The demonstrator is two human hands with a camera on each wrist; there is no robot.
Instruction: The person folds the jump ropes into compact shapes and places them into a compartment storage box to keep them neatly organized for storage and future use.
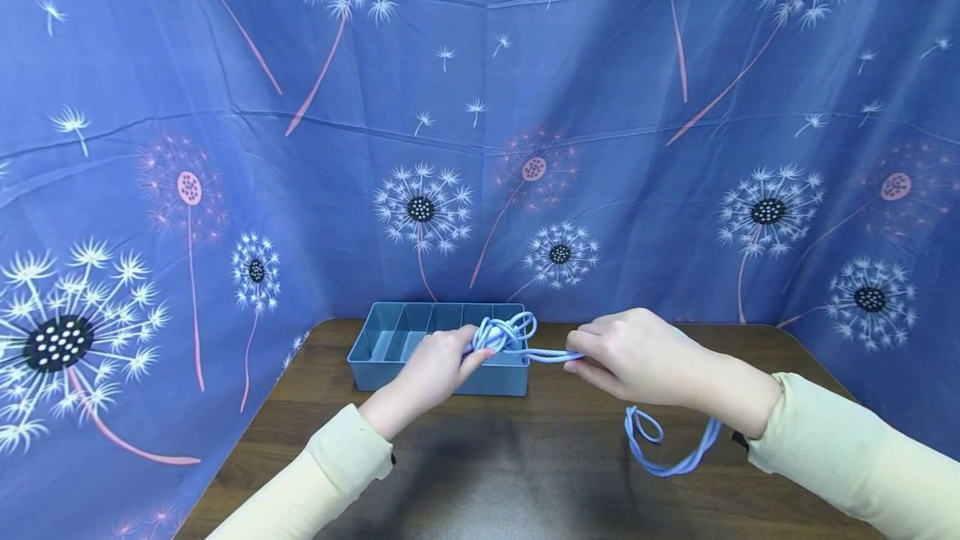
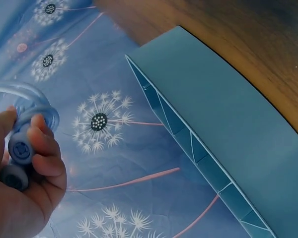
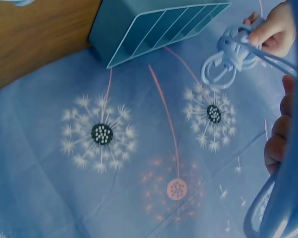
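A light blue jump rope (image 1: 501, 333) is wound into a knotted bundle, held up above the front of a teal divided box (image 1: 457, 382). My left hand (image 1: 430, 367) grips the bundle. In the left wrist view its fingers curl around two round-ended blue handles (image 2: 21, 151), with cord looped above them. To the right, my right hand (image 1: 637, 355) pinches strands of cord that run taut from the bundle. Below that hand, a twisted length of the same cord (image 1: 675, 467) hangs in a loop. Cord close to the camera hides part of the right hand in the right wrist view.
The box stands at the back of a dark brown wooden table (image 1: 480, 473), its compartments separated by thin dividers. Behind and at the sides hangs a blue cloth (image 1: 637, 165) printed with dandelions.
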